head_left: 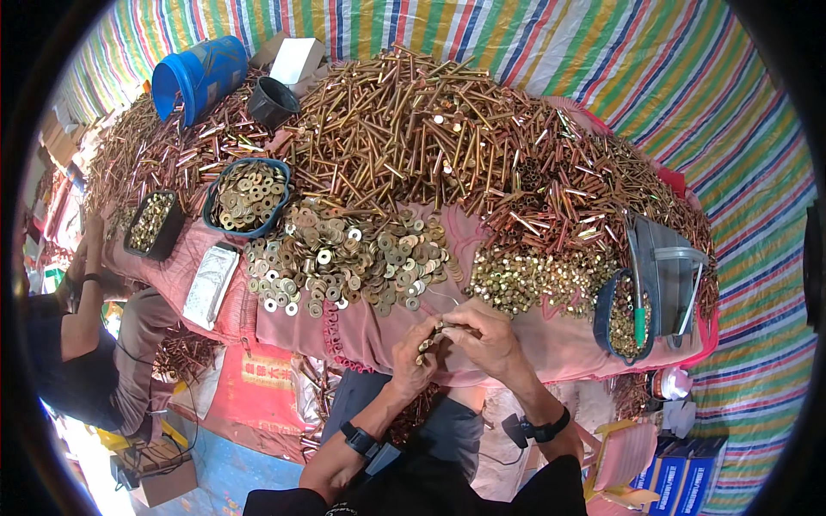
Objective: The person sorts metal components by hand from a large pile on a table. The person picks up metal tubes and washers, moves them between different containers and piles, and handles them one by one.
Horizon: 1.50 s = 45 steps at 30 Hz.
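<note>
In front of my body, at the near edge of the pink cloth, my two hands meet. My left hand (415, 354) is closed around some small gold-coloured metal pieces (424, 347); they look like bolt ends or nuts. Pinched fingers of my right hand (487, 340) touch the same spot, and what they grip is too small to name. Just beyond lies a heap of flat washers (344, 262). Beyond my right hand spreads a heap of gold-coloured hex nuts (542, 279). Behind both rises a large pile of long gold-coloured metal rods (413, 129).
A blue tub of washers (284, 205) and a dark tub of nuts (178, 239) stand left. Right are a blue tub (605, 331) with a green-handled tool (639, 327) and a grey scoop-like container (644, 249). A tipped blue bucket (185, 84) lies far left. Another person's arm (90, 284) is at left.
</note>
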Each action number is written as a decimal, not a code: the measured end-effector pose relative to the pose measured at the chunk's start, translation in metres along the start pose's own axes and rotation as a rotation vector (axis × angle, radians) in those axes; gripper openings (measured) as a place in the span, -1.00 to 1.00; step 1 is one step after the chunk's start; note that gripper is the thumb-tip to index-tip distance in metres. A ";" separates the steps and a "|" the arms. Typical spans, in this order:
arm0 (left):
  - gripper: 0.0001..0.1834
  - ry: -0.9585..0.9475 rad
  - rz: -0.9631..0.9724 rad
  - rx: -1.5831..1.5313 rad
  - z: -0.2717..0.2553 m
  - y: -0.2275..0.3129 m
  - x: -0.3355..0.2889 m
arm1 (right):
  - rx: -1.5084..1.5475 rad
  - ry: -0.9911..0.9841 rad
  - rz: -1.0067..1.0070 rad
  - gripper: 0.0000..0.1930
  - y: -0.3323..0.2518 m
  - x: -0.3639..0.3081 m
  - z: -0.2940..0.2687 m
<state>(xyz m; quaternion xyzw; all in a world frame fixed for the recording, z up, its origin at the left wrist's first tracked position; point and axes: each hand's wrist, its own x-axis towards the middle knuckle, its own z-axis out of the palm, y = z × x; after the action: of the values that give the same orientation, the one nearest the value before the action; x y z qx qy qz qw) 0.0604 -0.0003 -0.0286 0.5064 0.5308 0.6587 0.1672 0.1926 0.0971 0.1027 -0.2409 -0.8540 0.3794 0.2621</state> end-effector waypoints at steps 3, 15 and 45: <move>-0.52 -0.006 -0.011 -0.007 -0.001 -0.001 -0.002 | 0.034 0.074 -0.034 -0.74 0.008 -0.002 0.007; -0.37 -0.016 -0.033 -0.036 -0.001 0.002 -0.001 | -0.025 0.176 -0.118 -0.80 -0.005 -0.002 0.018; -0.51 -0.099 -0.099 -0.044 -0.012 0.001 0.002 | -0.054 0.187 -0.064 -0.77 -0.008 -0.006 0.024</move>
<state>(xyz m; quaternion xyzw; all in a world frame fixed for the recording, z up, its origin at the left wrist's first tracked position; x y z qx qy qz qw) 0.0503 -0.0059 -0.0258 0.5079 0.5317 0.6351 0.2366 0.1805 0.0758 0.0936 -0.2549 -0.8430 0.3236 0.3458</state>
